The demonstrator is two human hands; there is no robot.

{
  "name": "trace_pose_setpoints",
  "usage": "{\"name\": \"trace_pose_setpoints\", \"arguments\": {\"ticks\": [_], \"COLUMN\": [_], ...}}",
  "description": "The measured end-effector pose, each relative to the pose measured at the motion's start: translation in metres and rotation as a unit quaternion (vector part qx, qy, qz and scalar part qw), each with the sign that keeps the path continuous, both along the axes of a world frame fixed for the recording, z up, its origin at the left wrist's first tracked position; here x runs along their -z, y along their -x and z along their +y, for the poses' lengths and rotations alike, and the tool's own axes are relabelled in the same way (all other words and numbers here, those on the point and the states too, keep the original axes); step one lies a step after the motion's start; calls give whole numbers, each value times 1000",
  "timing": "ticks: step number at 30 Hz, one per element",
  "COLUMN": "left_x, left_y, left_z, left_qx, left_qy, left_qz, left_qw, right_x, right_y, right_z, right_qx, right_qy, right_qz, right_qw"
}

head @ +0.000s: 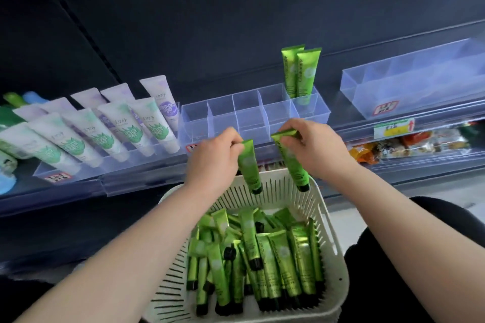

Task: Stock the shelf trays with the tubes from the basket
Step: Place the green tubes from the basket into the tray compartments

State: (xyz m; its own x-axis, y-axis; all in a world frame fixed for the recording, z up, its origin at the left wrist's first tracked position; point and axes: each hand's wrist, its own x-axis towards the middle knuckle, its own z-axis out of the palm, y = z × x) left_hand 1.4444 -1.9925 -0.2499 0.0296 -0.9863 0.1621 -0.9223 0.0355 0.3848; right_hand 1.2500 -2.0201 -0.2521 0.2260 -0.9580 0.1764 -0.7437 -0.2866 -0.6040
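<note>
Glossy green tubes [284, 257], matt slotted plastic basket [329, 241], clear plastic tray [319, 109]

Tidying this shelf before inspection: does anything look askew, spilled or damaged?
Nothing stands out. The two green tubes stand upright in the far-right back compartment of the divided tray; the loose tubes lie jumbled only inside the basket.

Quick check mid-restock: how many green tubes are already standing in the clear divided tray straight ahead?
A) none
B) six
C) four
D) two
D: two green tubes stand upright, side by side, at the far right end of the divided tray. The left hand and the right hand each hold one more above the basket.
</note>
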Motion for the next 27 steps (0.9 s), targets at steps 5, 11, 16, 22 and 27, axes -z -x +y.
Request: {"name": "trace_pose_setpoints", "arguments": {"ticks": [5,11,16,22,27], "left_x": [-66,-104,-92,-75,-66], "left_y": [46,92,112,120,119], "left_z": [-45,-89,-113,-126,-128], "left_qx": [28,34,33,44,44], "left_qy": [108,176,147,106,77], "left_qz": [30,60,3,-30,-24], "left_qw": [993,982,989,993,996], "right_x": [-38,-67,-77,-78,-71], "right_y": [39,69,75,71,64], "right_z": [-20,-41,-47,-59,-73], "right_qx": [84,121,125,136,131], "right_qy": [63,119,152,180,185], "right_qz": [-19,-50,-65,-72,-40], "right_qw": [994,984,978,972,973]}}
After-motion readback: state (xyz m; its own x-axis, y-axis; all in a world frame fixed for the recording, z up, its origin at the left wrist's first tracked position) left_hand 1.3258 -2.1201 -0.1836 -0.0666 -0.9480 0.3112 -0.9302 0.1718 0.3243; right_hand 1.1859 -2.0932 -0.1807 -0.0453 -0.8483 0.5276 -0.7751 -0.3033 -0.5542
